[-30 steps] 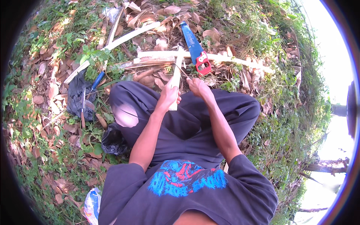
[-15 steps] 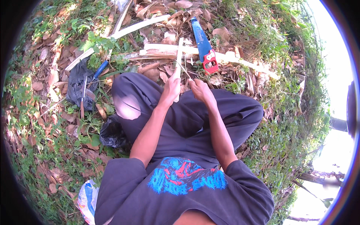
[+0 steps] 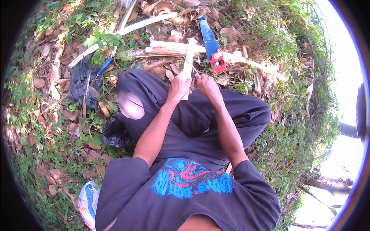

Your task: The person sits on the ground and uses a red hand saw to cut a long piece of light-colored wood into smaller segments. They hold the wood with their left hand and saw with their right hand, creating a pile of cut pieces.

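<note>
Between my crossed legs, my left hand (image 3: pixel 179 87) is closed around a pale wooden strip (image 3: pixel 187 68). The strip points away from me, and its lower end sticks out below my fingers. Close by on the right, my right hand (image 3: pixel 208 87) is a closed fist on a narrow knife-like tool (image 3: pixel 190 64). Its thin end slants up and left across the strip; my fingers hide the handle. Just beyond my right hand lies a handsaw (image 3: pixel 209 40) with a blue blade and red handle.
Rough split wood (image 3: pixel 169 49) lies across the leaves ahead, with a long pale stick (image 3: pixel 146 24) farther left. On a black plastic bag (image 3: pixel 80 85) rest a blue-handled tool (image 3: pixel 104 66) and a slim knife (image 3: pixel 85 96). Another black bag (image 3: pixel 115 133) sits beside my left leg.
The strip has shifted right and turned, so a broader face shows. My left hand moved slightly right with it. My right hand rose a little from my lap toward the strip.
</note>
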Demonstrator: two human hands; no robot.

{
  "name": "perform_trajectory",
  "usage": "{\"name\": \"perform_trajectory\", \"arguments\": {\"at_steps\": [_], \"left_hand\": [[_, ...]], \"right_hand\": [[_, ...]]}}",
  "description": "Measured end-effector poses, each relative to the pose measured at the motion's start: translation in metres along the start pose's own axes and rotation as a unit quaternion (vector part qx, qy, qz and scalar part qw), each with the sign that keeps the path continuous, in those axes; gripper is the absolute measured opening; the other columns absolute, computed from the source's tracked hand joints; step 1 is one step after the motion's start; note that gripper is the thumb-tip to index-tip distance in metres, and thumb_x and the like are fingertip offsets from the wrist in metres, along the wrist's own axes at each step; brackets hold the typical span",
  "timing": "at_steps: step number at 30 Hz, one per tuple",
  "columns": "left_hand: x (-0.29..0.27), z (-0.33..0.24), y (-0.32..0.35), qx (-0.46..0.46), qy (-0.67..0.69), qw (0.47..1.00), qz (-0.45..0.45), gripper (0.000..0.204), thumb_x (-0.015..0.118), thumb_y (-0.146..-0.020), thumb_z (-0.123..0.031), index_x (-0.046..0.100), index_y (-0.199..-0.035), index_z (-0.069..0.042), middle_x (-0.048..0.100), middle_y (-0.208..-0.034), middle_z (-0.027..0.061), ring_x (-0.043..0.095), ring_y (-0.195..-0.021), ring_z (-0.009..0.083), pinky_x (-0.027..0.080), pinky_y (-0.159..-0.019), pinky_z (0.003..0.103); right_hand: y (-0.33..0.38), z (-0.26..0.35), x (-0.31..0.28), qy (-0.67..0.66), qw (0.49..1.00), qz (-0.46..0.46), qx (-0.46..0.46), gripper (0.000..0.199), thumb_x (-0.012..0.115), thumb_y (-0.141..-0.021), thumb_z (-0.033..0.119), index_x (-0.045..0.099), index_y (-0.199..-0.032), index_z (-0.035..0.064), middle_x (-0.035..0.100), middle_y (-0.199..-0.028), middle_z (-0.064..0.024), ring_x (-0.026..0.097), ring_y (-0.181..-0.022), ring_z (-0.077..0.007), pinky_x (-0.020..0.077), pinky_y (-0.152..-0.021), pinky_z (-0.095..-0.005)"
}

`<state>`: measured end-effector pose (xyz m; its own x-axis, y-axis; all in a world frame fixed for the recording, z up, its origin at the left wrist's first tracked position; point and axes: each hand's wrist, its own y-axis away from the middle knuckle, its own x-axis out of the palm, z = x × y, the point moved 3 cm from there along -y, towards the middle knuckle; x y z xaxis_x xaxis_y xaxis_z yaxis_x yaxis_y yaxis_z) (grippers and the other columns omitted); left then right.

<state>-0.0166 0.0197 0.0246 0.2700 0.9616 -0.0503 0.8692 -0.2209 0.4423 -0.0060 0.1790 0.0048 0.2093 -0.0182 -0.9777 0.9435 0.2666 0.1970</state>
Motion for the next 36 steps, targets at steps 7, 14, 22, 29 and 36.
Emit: {"name": "perform_trajectory", "arguments": {"at_steps": [7, 14, 22, 29, 36], "left_hand": [[0.0, -0.001, 0.0, -0.013, 0.029, 0.999, -0.012, 0.034, 0.053, -0.091, -0.015, 0.055, -0.123, -0.001, 0.066, -0.07, 0.0105, 0.067, -0.052, 0.0198, 0.055, -0.049, 0.034], [-0.001, 0.006, -0.009, -0.019, 0.074, 0.997, -0.004, 0.057, 0.054, -0.09, -0.013, 0.043, -0.144, -0.002, 0.063, -0.068, 0.0101, 0.065, -0.05, 0.0183, 0.054, -0.047, 0.033], [0.001, -0.001, -0.007, -0.026, 0.111, 0.993, -0.02, 0.052, 0.056, -0.09, -0.009, 0.049, -0.141, -0.001, 0.058, -0.068, 0.0062, 0.056, -0.047, 0.0135, 0.049, -0.043, 0.03], [0.0, -0.003, -0.011, -0.013, 0.168, 0.986, 0.014, 0.045, 0.056, -0.091, -0.009, 0.052, -0.135, -0.001, 0.062, -0.069, 0.0083, 0.059, -0.046, 0.0158, 0.053, -0.044, 0.03], [0.007, 0.008, -0.012, -0.032, 0.23, 0.972, 0.036, 0.04, 0.059, -0.092, -0.012, 0.051, -0.131, -0.001, 0.058, -0.07, 0.0042, 0.059, -0.049, 0.0135, 0.053, -0.043, 0.029]], "right_hand": [[0.014, 0.008, -0.016, -0.124, 0.984, -0.082, 0.094, 0.046, 0.045, -0.104, 0.034, 0.058, -0.084, -0.0063, 0.061, -0.066, -0.0289, 0.065, -0.064, -0.0445, 0.0536, -0.057, -0.0507], [-0.002, 0.015, -0.033, -0.17, 0.975, -0.044, 0.136, 0.048, 0.043, -0.104, 0.035, 0.058, -0.086, -0.0076, 0.063, -0.074, -0.0326, 0.066, -0.073, -0.0472, 0.0545, -0.064, -0.0525], [0.001, 0.008, -0.029, -0.175, 0.967, -0.023, 0.185, 0.051, 0.039, -0.105, 0.038, 0.058, -0.087, -0.0063, 0.063, -0.077, -0.0343, 0.063, -0.078, -0.0515, 0.0514, -0.07, -0.0573], [-0.012, -0.004, -0.004, -0.171, 0.96, -0.065, 0.213, 0.049, 0.04, -0.105, 0.036, 0.058, -0.087, -0.0057, 0.063, -0.073, -0.031, 0.064, -0.069, -0.0493, 0.0537, -0.063, -0.055], [0.013, -0.047, 0.0, -0.172, 0.971, -0.133, 0.097, 0.042, 0.041, -0.104, 0.036, 0.06, -0.117, 0.0008, 0.062, -0.074, -0.0283, 0.063, -0.08, -0.0475, 0.0501, -0.072, -0.0541]]}}
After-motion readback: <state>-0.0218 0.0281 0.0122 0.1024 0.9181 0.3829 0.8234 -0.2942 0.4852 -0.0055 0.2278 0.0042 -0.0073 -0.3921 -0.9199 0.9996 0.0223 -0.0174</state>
